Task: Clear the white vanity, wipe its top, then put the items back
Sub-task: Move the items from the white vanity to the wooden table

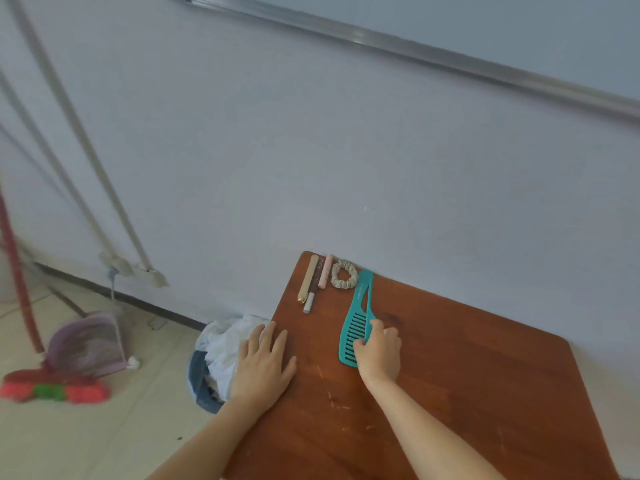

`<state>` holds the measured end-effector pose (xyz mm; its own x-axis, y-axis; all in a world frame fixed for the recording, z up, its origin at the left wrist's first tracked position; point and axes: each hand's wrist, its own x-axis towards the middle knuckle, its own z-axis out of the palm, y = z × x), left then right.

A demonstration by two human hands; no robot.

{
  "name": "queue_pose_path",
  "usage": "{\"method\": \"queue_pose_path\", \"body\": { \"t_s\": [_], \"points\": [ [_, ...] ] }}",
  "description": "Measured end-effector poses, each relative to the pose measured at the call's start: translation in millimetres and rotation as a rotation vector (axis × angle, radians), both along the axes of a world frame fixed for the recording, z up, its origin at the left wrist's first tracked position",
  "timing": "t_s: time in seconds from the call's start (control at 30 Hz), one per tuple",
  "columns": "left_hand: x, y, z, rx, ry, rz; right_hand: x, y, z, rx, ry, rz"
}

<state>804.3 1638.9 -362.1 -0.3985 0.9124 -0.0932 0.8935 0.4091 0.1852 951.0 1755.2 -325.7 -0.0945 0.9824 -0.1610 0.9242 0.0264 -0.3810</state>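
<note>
The left hand [265, 367] lies flat with straight, spread fingers on the left edge of the brown wooden table [467, 393], grasping nothing. The right hand [379, 353] curls its fingers over the toothed end of the teal comb [358, 306], holding it against the tabletop at the centre of the frame. Just above the comb's handle, by the table's far corner, lie a beige scrunchie [343, 274], a pink tube [325, 271], a gold tube [308, 278] and a slim stick with a white cap [310, 301], set side by side and close together. Left of the table, partly under the left hand, sits a heap of white cloth [225, 344] over blue denim [199, 379]. The tabletop is scratched. At lower left, a pink-and-green broom [52, 389] and a purple dustpan [90, 344] stand on the pale tiled floor [86, 438]. Pipes [86, 140] run down the pale wall [311, 150] at upper left, and a metal rail [415, 51] crosses the top of the frame.
</note>
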Motion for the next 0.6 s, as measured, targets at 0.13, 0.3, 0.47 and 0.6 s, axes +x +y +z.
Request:
{"method": "queue_pose_path", "body": {
  "t_s": [0.13, 0.3, 0.47, 0.6],
  "points": [
    [-1.0, 0.0, -1.4, -0.042, -0.029, -0.006, 3.4, -1.6, 2.9, 0.043, -0.03, 0.028],
    [4.2, 11.2, 16.3, 0.1, -0.12, -0.008, 40.8, -10.3, 15.1, 0.159, -0.096, 0.081],
    [33.8, 51.3, 38.0, 0.245, -0.18, -0.257, 96.5, -34.2, 30.1, 0.191, -0.197, 0.019],
    [83.3, 70.3, 49.6, 0.284, -0.209, -0.523, 143.0, -70.7, 44.8, 0.227, -0.237, -0.12]
  ]
}}
